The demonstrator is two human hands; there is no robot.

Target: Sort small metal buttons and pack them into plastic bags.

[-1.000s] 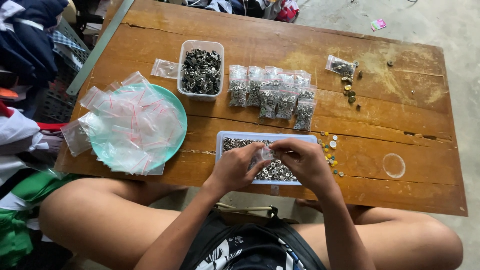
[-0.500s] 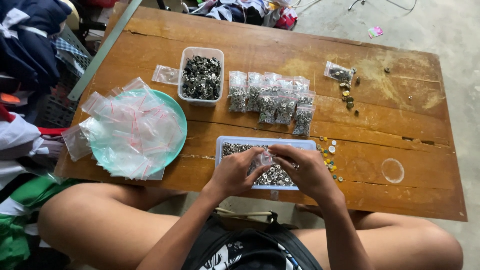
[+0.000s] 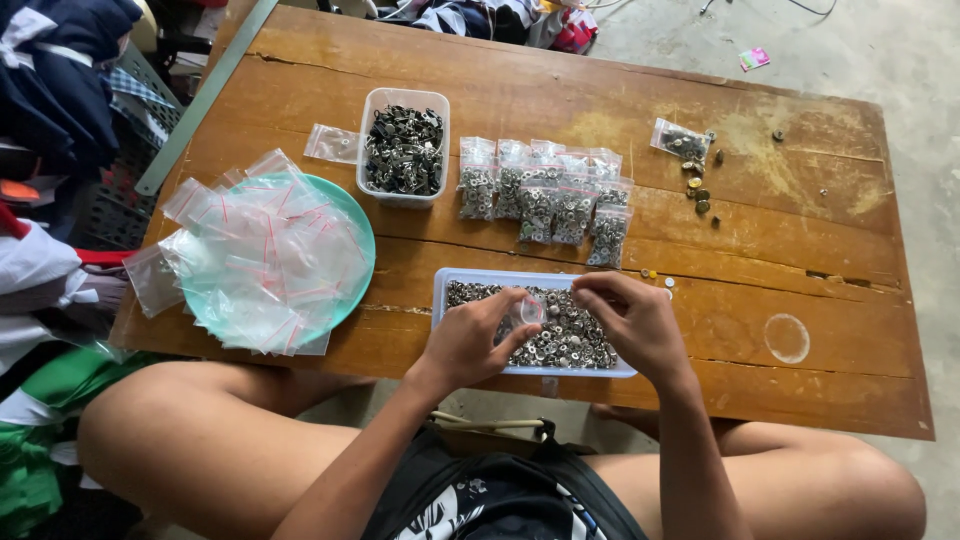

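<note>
L hand (image 3: 470, 343) + R hand (image 3: 632, 322) over parts tray (image 3: 450, 283) — filled bags (image 3: 545, 195) behind.

Lit by soft, even daylight, bright throughout. Only faint, diffuse shadows under the fingers (image 3: 600, 290). Mild sheen on the clear bags (image 3: 262, 250) left of the fingers. Sharp around the fingers, slightly bowed and softer toward frame edges.

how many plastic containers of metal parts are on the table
2. A clear tub of dark parts stands at the back beside the green plate; a shallow tray of silvery parts lies under both hands.
</note>
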